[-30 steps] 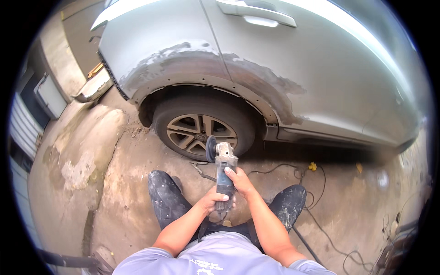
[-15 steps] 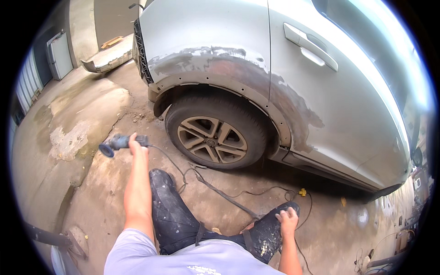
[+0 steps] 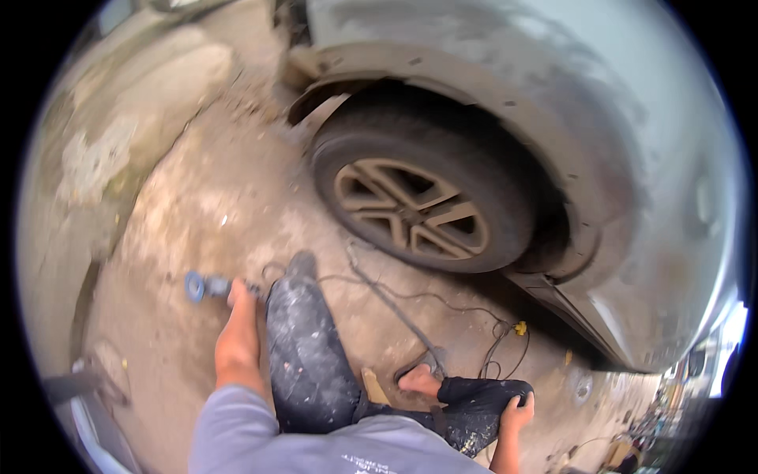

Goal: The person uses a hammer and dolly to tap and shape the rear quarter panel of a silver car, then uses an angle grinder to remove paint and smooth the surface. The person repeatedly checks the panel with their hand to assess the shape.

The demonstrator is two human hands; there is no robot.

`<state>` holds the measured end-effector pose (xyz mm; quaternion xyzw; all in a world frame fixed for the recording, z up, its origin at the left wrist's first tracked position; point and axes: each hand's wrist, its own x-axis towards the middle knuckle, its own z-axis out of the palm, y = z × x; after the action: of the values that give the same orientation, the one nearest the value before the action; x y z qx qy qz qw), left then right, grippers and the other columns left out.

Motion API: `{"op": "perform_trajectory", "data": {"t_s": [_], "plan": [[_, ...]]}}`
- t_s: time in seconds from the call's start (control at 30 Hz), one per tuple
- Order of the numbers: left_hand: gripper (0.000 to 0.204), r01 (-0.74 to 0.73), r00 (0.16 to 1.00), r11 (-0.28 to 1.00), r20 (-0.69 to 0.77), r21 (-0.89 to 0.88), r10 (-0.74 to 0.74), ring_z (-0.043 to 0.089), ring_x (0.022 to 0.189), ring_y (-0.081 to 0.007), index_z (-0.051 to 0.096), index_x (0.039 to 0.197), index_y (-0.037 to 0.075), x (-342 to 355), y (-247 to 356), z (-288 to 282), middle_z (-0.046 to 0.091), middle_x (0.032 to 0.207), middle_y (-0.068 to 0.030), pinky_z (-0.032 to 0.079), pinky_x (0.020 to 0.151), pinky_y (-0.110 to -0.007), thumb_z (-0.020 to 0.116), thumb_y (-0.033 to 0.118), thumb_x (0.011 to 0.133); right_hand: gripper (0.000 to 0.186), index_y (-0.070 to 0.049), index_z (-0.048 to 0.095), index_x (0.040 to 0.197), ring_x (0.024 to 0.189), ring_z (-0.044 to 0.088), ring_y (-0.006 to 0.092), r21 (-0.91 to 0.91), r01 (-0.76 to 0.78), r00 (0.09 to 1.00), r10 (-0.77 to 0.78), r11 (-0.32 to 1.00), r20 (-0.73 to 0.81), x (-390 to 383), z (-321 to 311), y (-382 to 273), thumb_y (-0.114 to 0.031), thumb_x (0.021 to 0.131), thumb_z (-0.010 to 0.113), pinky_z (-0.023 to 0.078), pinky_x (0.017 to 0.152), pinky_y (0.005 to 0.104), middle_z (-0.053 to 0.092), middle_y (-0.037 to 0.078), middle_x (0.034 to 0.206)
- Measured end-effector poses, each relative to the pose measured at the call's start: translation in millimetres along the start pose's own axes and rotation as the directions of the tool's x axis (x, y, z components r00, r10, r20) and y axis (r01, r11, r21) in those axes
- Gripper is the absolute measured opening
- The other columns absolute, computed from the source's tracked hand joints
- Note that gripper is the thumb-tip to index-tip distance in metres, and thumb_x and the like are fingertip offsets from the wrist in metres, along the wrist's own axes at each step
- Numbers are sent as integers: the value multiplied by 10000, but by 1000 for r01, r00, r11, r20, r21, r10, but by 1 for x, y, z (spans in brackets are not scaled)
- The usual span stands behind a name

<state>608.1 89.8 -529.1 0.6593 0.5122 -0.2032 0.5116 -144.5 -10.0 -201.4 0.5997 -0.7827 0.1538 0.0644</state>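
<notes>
- Rough, tan-brown concrete ground (image 3: 170, 229), stained and gritty, spreads across the scene; at far left lies an uneven concrete slab (image 3: 170, 87) with a pale, flaky patch.
- The curved, silver-grey metal car body (image 3: 687, 268) fills the far right, its finish dull and mottled around the wheel arch.
- Beneath the arch sits a black rubber tyre (image 3: 517, 229) around a dusty, beige-grey metal wheel (image 3: 410, 213) with paired, angular spokes.
- The grey-blue, elongated angle grinder (image 3: 215, 286) with a round blue disc is at near left, low over the concrete; whether it touches the ground I cannot tell.
- The left hand (image 3: 239, 292) wraps around the grinder's body, disc pointing left; blur hides whether its fingers are pressed together.
- The right hand (image 3: 519, 412) rests on the bent right knee at near right; whether its fingers are spread I cannot tell.
- Black cloth trousers (image 3: 308, 347), speckled with whitish dust, cover both legs.
- A thin, dark cable (image 3: 426, 295) winds between legs and wheel, looping near a small, yellow, blocky piece (image 3: 519, 328) on the right.
</notes>
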Motion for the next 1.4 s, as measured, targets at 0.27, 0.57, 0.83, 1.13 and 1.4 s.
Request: {"op": "perform_trajectory", "data": {"t_s": [0.27, 0.57, 0.83, 1.13, 1.4], "plan": [[456, -329, 943, 846, 99, 418, 318, 750, 921, -373, 751, 1012, -114, 61, 28, 43, 769, 1034, -247, 576, 855, -461, 811, 231, 721, 533, 126, 653, 1317, 1233, 658, 441, -201, 63, 993, -40, 978, 114, 17, -6, -36, -234, 924, 641, 491, 1097, 467, 688, 315, 1304], [565, -418, 875, 640, 97, 645, 473, 730, 1097, -406, 745, 1121, -54, 96, 64, 95, 752, 1153, -259, 574, 954, -501, 814, 378, 764, 465, 118, 691, 1249, 1205, 664, 436, -248, 31, 998, -15, 968, 67, 11, -3, -42, -208, 919, 664, 485, 1101, 464, 705, 298, 1270], [435, -552, 792, 345, 346, 759, 503, 716, 1095, -461, 757, 1071, -55, 88, 16, 65, 748, 1107, -292, 564, 938, -530, 795, 337, 887, 510, 6, 693, 1328, 1203, 666, 429, -365, 76, 984, -10, 928, 179, 6, -36, -63, -350, 966, 655, 510, 1069, 470, 703, 265, 1294], [329, -720, 626, 78, 597, 690, 502, 720, 1048, -477, 748, 968, -66, 35, -23, -14, 740, 1021, -318, 566, 915, -536, 735, 245, 861, 378, 79, 716, 1171, 1132, 680, 445, 13, 87, 995, -86, 996, -59, -8, 7, -19, -154, 875, 688, 513, 1039, 496, 724, 278, 1184], [810, -887, 254, -183, 778, 424, 574, 471, 1422, -493, 620, 1295, -162, -100, 24, -6, 594, 1362, -395, 354, 1205, -519, 604, 592, 1001, 301, 78, 712, 1114, 1052, 701, 450, 291, 204, 967, -145, 935, -211, -33, 3, -4, -105, 876, 684, 544, 965, 500, 736, 269, 1105]]}}
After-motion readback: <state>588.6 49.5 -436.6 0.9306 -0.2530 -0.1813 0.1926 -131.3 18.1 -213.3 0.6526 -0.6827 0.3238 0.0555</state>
